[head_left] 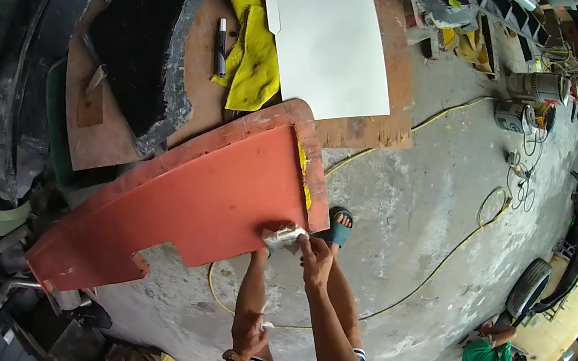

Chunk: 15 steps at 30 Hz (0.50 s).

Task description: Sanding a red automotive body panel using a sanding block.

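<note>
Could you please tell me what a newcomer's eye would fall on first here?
Probably the big red panel slanting across the centre left, with the right hand holding a crumpled pale wad at its lower right edge. Next would come the bright white sheet on the brown table at the top, with the yellow cloth to its left. A person in green stands out at the lower right.
</note>
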Available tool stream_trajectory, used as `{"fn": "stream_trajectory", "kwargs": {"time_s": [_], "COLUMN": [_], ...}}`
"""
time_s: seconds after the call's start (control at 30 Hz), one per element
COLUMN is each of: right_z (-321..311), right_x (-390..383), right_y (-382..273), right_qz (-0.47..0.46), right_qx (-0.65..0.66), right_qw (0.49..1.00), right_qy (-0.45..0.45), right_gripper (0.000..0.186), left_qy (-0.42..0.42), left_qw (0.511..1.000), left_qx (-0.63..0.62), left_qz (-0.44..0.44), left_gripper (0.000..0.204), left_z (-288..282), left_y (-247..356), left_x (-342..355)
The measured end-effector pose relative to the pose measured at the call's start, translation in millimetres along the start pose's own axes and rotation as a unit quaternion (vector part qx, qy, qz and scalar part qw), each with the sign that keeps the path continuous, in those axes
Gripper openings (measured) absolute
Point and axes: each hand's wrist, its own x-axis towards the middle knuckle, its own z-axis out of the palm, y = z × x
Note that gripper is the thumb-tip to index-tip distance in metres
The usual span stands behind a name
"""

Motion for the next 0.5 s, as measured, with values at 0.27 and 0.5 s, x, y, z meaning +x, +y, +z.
{"fn": "stream_trajectory", "kwargs": {"time_s": [0.27,0.5], "right_z": [-39,-120], "right_x": [-45,-135], "right_y": [-13,-96], "right_qz": [-0.181,-0.221], "right_qx": [-0.013,-0.059], "right_qw": [0.982,0.972], "right_qy": [0.055,0.043], "right_gripper": [0.019,0.018], "left_qy": [0.05,0.175], "left_qw": [0.991,0.973], "left_qx": [-0.061,-0.077], "left_qz": [0.109,0.131], "left_gripper": [0.022,0.015], "left_z": [-71,-160], "left_y": [125,223], "left_x": [17,35]}}
